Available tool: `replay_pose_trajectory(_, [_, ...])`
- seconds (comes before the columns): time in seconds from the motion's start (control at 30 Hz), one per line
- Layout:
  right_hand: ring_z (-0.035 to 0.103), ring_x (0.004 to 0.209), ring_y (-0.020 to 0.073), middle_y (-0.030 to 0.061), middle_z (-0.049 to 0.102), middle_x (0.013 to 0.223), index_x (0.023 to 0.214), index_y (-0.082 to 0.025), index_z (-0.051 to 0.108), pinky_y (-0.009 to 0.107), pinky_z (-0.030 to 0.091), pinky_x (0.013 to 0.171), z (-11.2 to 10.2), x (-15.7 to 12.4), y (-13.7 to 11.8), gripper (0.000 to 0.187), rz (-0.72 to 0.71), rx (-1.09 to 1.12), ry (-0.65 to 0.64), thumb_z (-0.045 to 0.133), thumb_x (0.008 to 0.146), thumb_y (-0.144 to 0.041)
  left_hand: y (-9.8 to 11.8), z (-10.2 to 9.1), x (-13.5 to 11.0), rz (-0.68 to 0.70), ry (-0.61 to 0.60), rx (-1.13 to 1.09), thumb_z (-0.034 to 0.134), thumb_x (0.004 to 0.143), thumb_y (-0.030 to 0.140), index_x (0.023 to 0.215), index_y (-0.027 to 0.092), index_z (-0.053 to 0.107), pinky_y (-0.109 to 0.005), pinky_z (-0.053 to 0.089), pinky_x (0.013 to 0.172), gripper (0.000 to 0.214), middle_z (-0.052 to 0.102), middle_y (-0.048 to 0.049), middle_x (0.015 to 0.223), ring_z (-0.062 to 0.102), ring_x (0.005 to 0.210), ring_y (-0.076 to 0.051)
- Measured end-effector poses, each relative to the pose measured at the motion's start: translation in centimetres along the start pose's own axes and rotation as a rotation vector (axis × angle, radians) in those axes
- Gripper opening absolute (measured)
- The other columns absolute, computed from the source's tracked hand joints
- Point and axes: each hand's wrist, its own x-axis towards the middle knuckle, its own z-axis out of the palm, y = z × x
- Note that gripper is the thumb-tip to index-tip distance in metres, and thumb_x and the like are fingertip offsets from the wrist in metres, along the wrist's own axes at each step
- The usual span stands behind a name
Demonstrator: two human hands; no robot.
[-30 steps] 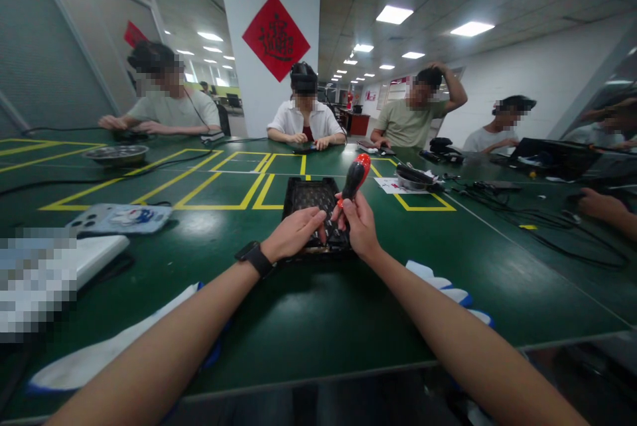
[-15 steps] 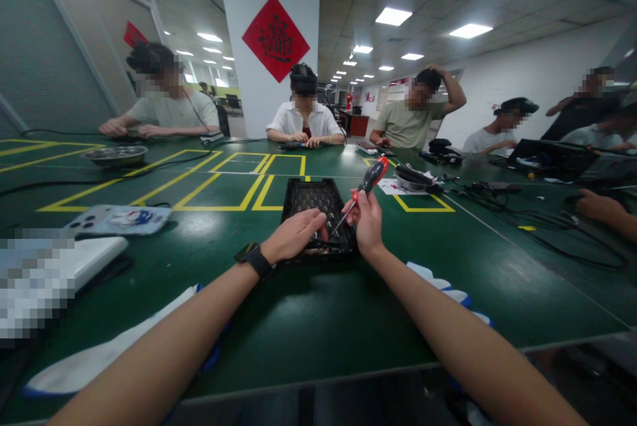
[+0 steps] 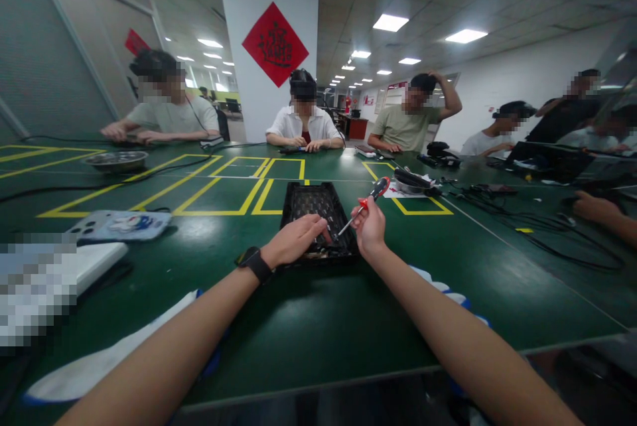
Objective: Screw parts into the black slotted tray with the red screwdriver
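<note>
A shallow black plastic casing lies on the table in front of me, with a dark, patterned inside and small pieces near its front end. My left hand reaches over its left side, fingers stretched toward the inside; whether the fingertips pinch anything small there is unclear. At the casing's right edge, my right hand is closed around a screwdriver with a red and black handle. Its metal shaft slants down and left into the casing, the tip close to my left fingertips.
White-and-blue gloves lie beneath my forearms. To the left are a phone, a white object and a metal bowl. Black cables and a loaded bowl are at right. Several people sit around the table.
The screwdriver has tilted lower to the right, its handle dropping and its tip shifting slightly right. My left hand stays over the casing. The whole view has moved slightly.
</note>
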Motion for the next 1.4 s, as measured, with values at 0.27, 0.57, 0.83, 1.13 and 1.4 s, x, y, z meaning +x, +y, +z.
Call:
replay_pose_trajectory(0.27, [0.023,0.03,0.0036,-0.0093,0.036,0.039,0.074,-0.017,0.047,0.016,0.015,0.031,-0.6,0.5,0.3,0.025,0.18,0.029,0.062,0.043,0.08,-0.04,-3.5,-0.8,2.2,-0.192,0.137,-0.375,0.028,0.085,0.05,0.09,0.012,0.066,-0.029,0.043,0.076,0.054,0.065,-0.0081,0.089,0.056,0.082,-0.018])
replay_pose_trajectory(0.57, [0.025,0.032,0.0038,-0.0082,0.037,0.041,0.079,-0.015,0.053,0.016,0.018,0.031,-0.5,0.5,0.5,0.029,0.145,-0.084,-0.059,0.048,0.078,-0.044,-10.9,-3.2,4.2,-0.139,0.45,0.147,0.037,0.084,0.039,0.087,0.017,0.064,-0.033,0.038,0.086,0.036,0.059,-0.0058,0.089,0.051,0.09,-0.019])
replay_pose_trajectory(0.83, [0.025,0.031,0.0033,-0.0077,0.039,0.042,0.081,-0.015,0.053,0.016,0.018,0.03,-0.9,0.7,0.7,0.03,0.135,-0.067,-0.064,0.047,0.078,-0.045,-13.4,-2.4,1.5,-0.304,0.533,-0.014,0.038,0.083,0.033,0.092,0.015,0.06,-0.029,0.045,0.069,0.029,0.061,-0.0053,0.09,0.056,0.071,-0.015])
replay_pose_trajectory(1.13, [0.03,0.032,0.003,-0.0042,0.051,0.048,0.091,-0.016,0.053,0.014,0.021,0.031,-0.1,0.4,-0.2,0.035,0.068,-0.148,-0.283,0.045,0.08,-0.049,-8.7,-1.8,0.0,-0.15,0.553,0.12,0.042,0.083,0.032,0.093,0.018,0.061,-0.029,0.044,0.075,0.025,0.057,-0.0056,0.095,0.054,0.085,-0.016])
replay_pose_trajectory(1.4, [0.048,0.037,0.0066,-0.0024,0.06,0.058,0.108,-0.022,0.045,0.015,0.032,0.035,1.3,-1.2,-0.9,0.042,0.022,-0.199,-0.38,0.044,0.08,-0.052,-1.9,-0.5,0.8,-0.012,0.264,-0.048,0.053,0.077,0.044,0.079,0.015,0.064,-0.023,0.041,0.058,0.031,0.063,-0.0027,0.069,0.054,0.061,-0.012])
